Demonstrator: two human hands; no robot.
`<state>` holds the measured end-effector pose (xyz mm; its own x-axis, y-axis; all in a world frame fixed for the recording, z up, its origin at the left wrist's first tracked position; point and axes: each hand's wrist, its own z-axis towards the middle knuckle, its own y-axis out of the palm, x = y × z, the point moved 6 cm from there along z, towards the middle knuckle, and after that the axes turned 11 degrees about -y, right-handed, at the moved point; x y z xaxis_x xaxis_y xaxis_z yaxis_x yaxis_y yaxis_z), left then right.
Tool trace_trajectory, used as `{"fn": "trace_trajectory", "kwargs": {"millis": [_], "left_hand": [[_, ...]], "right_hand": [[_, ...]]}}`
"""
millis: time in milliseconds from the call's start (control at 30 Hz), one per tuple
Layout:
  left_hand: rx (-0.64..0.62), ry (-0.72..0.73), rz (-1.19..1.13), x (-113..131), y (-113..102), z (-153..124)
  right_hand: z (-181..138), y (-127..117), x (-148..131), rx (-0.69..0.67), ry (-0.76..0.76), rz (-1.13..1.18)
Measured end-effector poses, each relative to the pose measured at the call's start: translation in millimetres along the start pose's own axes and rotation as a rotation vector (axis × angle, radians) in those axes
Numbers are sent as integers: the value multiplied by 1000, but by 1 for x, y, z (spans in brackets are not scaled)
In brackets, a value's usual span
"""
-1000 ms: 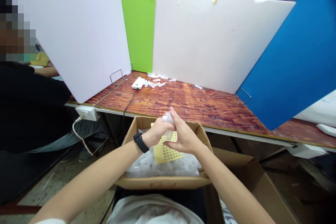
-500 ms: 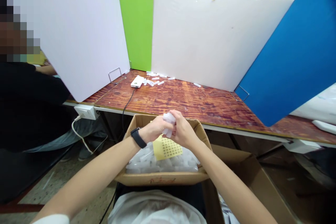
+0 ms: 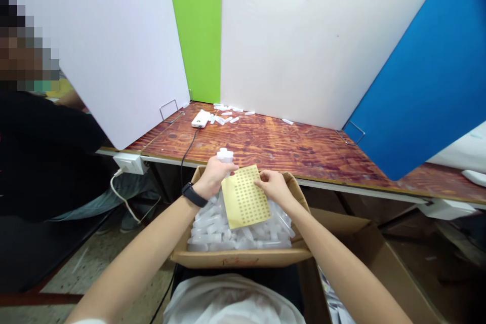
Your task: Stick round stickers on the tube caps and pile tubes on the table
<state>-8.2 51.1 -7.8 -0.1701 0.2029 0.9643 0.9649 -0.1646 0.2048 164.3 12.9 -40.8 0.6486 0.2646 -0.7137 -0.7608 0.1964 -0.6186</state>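
Observation:
My left hand [image 3: 213, 176], with a dark watch on its wrist, is closed around a small bunch of white plastic tubes [image 3: 225, 155] that stick out above the fingers. A yellow sheet of small dark-printed stickers [image 3: 246, 198] lies tilted over the box, close to my left thumb. My right hand [image 3: 275, 187] pinches the sheet's upper right edge between thumb and fingers. Beneath the sheet, many translucent white tubes [image 3: 207, 239] fill an open cardboard box [image 3: 243, 261] in front of my lap.
On the wooden table [image 3: 266, 144] lie loose white tubes [image 3: 219, 120], near a white device [image 3: 200, 119] with a black cable. White, green and blue boards [image 3: 425, 81] stand around the table. A person [image 3: 41, 157] sits at the left. Another cardboard box [image 3: 383, 263] is at the right.
My hands have moved apart. The tubes stay in my left hand, which has shifted left and up. My right hand has left them and taken the sticker sheet's edge; the sheet sits higher.

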Motion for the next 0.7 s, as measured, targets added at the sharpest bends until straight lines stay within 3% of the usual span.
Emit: {"fn": "trace_trajectory", "kwargs": {"millis": [100, 167, 267, 400, 533, 633, 700], "left_hand": [[156, 102, -50, 7, -12, 1], [187, 120, -75, 8, -15, 1], [75, 61, -99, 4, -7, 1], [-55, 22, -131, -2, 6, 1], [11, 25, -182, -8, 9, 9], [131, 43, -176, -12, 6, 15], [195, 68, -178, -12, 5, 16]], "right_hand": [[2, -18, -10, 139, -62, 162], [2, -29, -13, 245, -84, 287], [3, -34, -9, 298, -79, 455], [10, -29, 1, 261, -61, 580], [16, -29, 0, 227, -117, 444], [9, -48, -13, 460, -205, 104], [-2, -58, -34, 647, -355, -133]]}}
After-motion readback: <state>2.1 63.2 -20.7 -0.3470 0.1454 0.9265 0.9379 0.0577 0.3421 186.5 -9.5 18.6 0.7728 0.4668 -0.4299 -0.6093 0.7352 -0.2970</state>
